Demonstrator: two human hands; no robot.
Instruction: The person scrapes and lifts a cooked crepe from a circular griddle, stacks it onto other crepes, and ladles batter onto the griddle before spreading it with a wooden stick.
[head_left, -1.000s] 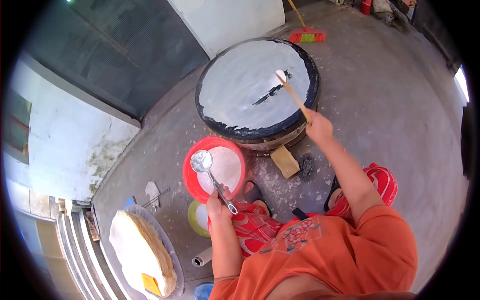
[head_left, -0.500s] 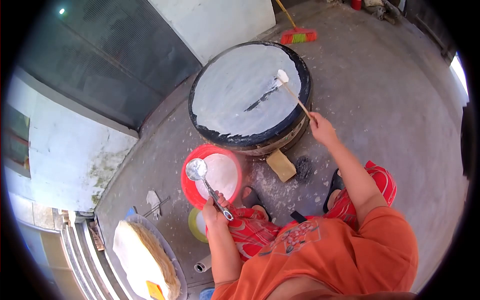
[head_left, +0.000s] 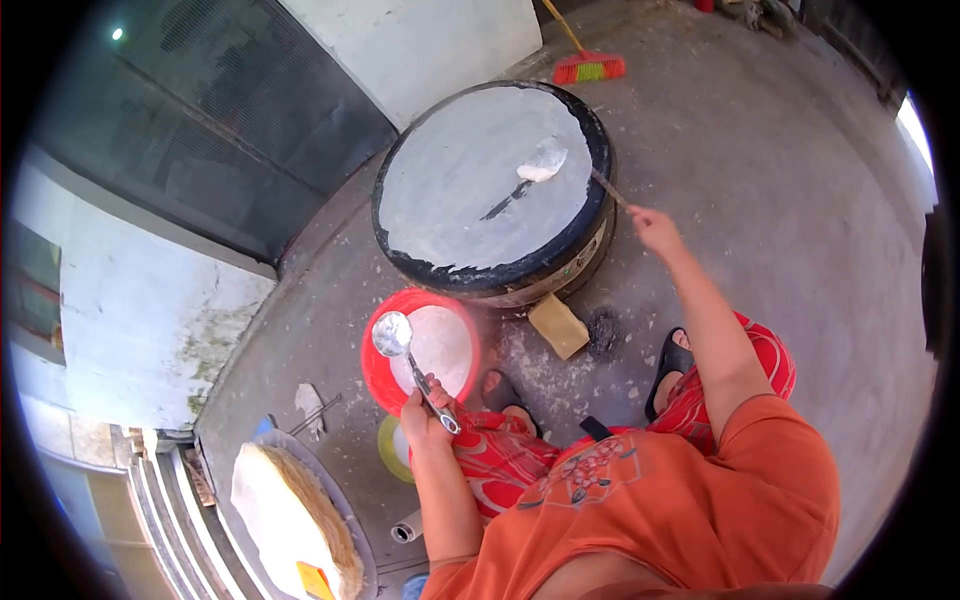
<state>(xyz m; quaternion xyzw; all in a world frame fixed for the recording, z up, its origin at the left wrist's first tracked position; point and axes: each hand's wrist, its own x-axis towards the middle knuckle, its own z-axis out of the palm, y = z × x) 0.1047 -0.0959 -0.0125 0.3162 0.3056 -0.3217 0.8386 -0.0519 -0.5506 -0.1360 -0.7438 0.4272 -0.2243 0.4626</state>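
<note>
My left hand [head_left: 427, 415] is closed round the handle of a metal ladle [head_left: 392, 334], whose batter-smeared bowl is over a red tub [head_left: 376, 372] of white batter [head_left: 442, 345]. In front of me stands a large round griddle [head_left: 602, 150] with a black rim. A thin white batter layer [head_left: 450, 170] coats most of it, broken by a short dark streak. My right hand [head_left: 656, 230] grips a thin-handled batter spreader [head_left: 612, 190] reaching over the griddle's right edge; its far end is blurred. A thicker batter lump [head_left: 540, 170] lies just above the streak.
A stack of thin round pancakes [head_left: 290, 510] rests on a tray at lower left. A yellowish block [head_left: 559, 326] and a dark scouring pad [head_left: 604, 332] are by the griddle's base. A red broom [head_left: 590, 68] stands behind. Light scraps dot the floor.
My right hand has shifted slightly right and down with the spreader. The batter lump is further left and lower, and the upper part of the dark streak is covered. My left hand stays nearly still.
</note>
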